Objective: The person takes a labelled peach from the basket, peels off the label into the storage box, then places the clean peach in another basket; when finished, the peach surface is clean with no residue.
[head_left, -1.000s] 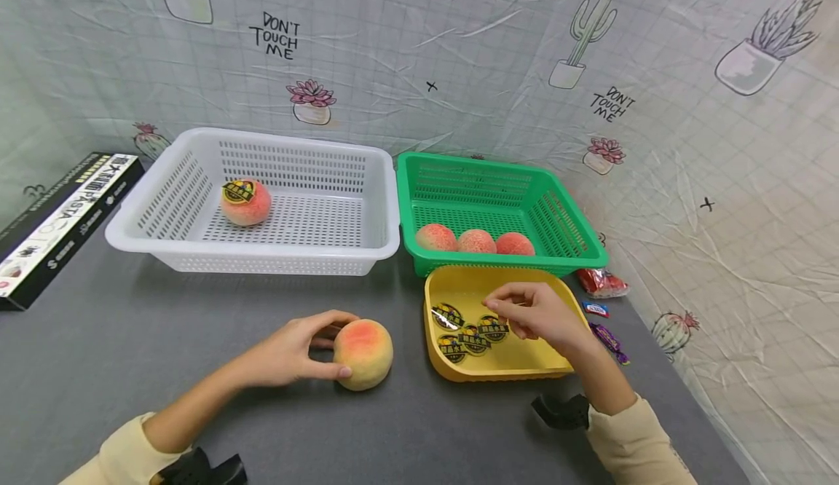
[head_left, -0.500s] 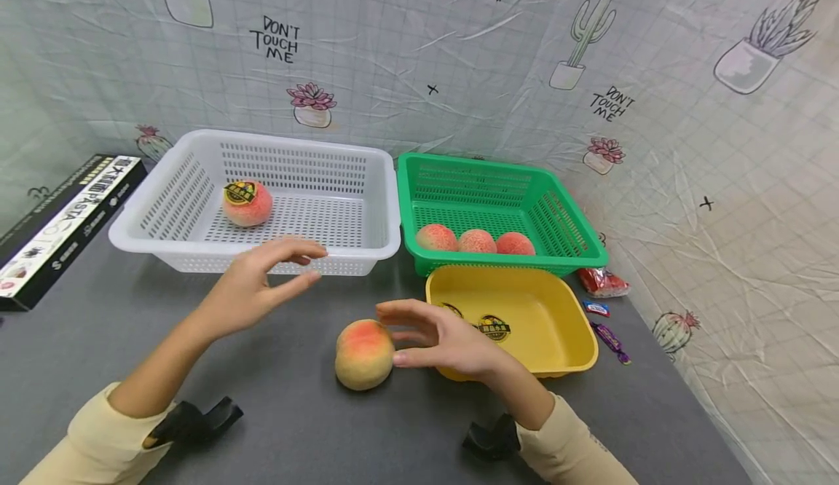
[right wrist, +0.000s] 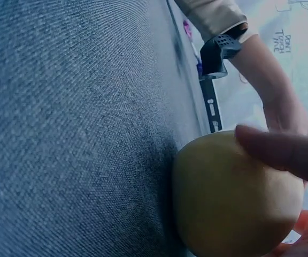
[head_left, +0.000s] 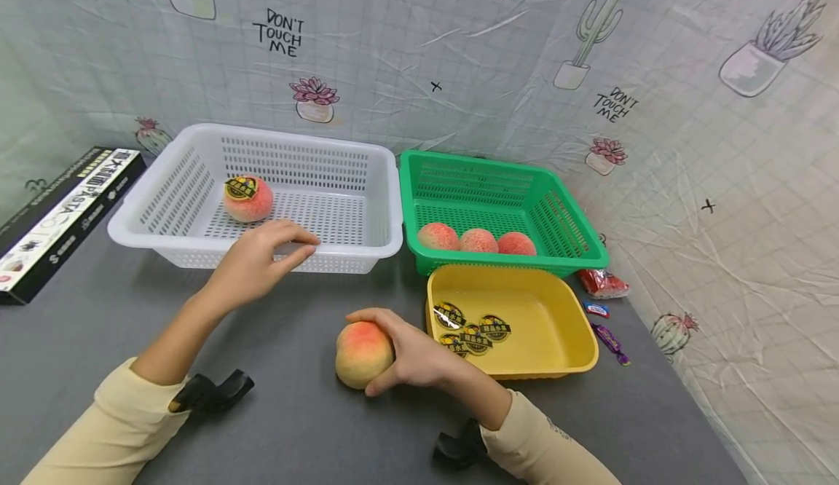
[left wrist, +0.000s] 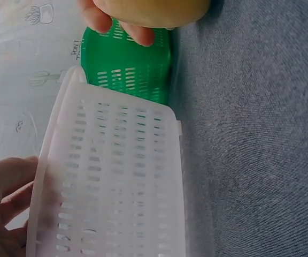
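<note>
My right hand (head_left: pixel 414 354) grips a yellow-orange peach (head_left: pixel 359 365) with a red top, its thumb and fingers around the right side. In the right wrist view the peach (right wrist: pixel 234 198) sits low at the grey tabletop (right wrist: pixel 79 139), the thumb across it. My left hand (head_left: pixel 255 263) is by the front rim of the white basket (head_left: pixel 164 243), fingers loosely bent, thumb apart from them, nothing seen between. Inside that basket lies a pink peach (head_left: pixel 250 204) bearing a black-and-gold sticker (head_left: pixel 241 187). Several similar stickers (head_left: pixel 475 339) lie in the yellow tray (head_left: pixel 544 325).
A green basket (head_left: pixel 505 263) with 3 pink peaches (head_left: pixel 478 241) stands behind the yellow tray. To the right are a red packet (head_left: pixel 601 283) and small wrapped sweets (head_left: pixel 611 343). A long black-and-white box (head_left: pixel 65 215) lies at the left, and a printed curtain (head_left: pixel 419 48) hangs behind.
The left hand has let go of the yellow-orange peach and moved up-left to the white basket's rim. The right hand has come left from the yellow tray and taken hold of that peach.
</note>
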`<state>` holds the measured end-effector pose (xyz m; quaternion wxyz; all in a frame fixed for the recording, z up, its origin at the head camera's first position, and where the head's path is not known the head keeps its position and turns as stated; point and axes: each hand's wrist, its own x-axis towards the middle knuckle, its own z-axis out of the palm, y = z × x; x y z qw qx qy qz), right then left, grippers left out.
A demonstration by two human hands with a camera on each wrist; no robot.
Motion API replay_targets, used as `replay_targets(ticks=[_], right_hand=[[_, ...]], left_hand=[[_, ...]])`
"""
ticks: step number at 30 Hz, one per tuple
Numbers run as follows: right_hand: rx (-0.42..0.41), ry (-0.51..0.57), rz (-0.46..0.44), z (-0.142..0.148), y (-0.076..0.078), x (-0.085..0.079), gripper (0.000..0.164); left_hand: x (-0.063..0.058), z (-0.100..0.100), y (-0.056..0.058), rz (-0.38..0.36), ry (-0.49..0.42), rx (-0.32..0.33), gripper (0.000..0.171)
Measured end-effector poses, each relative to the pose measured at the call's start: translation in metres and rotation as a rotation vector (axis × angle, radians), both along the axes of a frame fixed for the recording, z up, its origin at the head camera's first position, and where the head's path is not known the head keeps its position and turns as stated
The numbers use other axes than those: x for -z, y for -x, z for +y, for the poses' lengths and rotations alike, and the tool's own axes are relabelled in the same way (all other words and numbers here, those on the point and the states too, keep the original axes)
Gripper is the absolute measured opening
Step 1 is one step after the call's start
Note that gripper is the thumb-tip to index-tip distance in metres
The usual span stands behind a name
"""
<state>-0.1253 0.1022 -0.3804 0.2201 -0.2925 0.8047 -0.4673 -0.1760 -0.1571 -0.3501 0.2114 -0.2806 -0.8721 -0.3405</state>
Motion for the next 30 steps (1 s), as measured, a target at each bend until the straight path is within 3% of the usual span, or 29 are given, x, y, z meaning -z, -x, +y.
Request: replay_targets(ticks=[5,9,14,18,21,24,30], right_hand=[[0.017,0.004,0.020,-0.001,0.001,0.002,0.084],[0.001,0.025,0.006,0.000,-0.002,-0.006,0.082],[-0.036,0.109,-0.027,0.013,-0.007,-0.035,0.081],[-0.009,0.143,0.016,0.036,-0.002,-0.069,0.081],[0.080,0.127,0.068,0.060,0.012,-0.092,0.083],[0.191,0.122,0.062,0.087,0.038,-0.108,0.085],[0.400,0.041,0.072,0.140,0.102,-0.115,0.085]], left_hand=[[-0.001,0.000,0.000,-0.019,-0.006,-0.009,0.010],[-0.002,0.000,-0.001,-0.029,-0.008,-0.011,0.010],[-0.002,0.000,-0.002,-0.030,-0.006,-0.018,0.009],[-0.001,0.000,-0.001,-0.017,-0.012,-0.014,0.009],[0.000,0.000,0.000,-0.006,-0.019,-0.009,0.010],[0.000,-0.001,0.001,0.001,-0.021,-0.008,0.010],[0.002,0.000,0.001,0.005,-0.023,-0.008,0.010]])
